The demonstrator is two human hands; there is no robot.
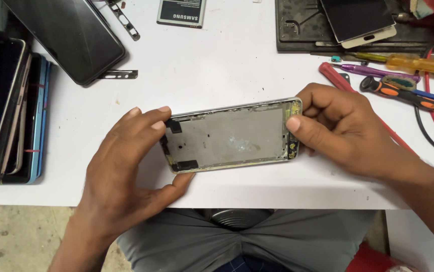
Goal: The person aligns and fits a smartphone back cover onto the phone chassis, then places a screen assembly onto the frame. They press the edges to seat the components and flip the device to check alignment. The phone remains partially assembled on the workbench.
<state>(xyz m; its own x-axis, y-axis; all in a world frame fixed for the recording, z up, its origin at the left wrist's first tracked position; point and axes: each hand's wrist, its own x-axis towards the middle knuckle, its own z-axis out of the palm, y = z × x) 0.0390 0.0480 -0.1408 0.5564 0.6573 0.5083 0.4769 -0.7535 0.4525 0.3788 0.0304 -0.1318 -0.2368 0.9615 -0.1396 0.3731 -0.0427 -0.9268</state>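
A bare metal phone frame (229, 136), grey with silver edges and patches of glue residue, lies lengthwise near the table's front edge. My left hand (126, 171) grips its left end, fingers over the top edge and thumb under the lower corner. My right hand (338, 128) holds the right end, thumb pressed on the inner face near the yellowish corner. Both hands keep the frame just above or on the white table (217, 65).
A stack of phones (8, 111) stands at the left edge. A black phone (68, 35), small metal brackets (121, 74), a grey battery (181, 12), a dark mat with a white screen panel (360, 20) and several screwdrivers (398, 75) with cables lie behind.
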